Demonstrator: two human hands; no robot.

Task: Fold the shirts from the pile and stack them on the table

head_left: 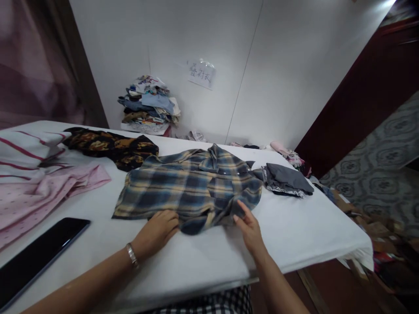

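A blue and yellow plaid shirt [193, 185] lies spread on the white table [294, 231], collar toward the wall. My left hand [157, 231], with a metal bracelet at the wrist, rests on the shirt's near hem with the fingers curled over the cloth. My right hand [249, 226] touches the bunched near right edge of the shirt, its fingers pressed together on the fabric.
A dark phone [36, 257] lies at the near left. Pink and striped garments [39, 174] and a dark floral garment [111, 148] lie left. A folded grey garment [284, 179] sits right. A clothes pile [149, 104] stands by the wall. The table edge drops off right.
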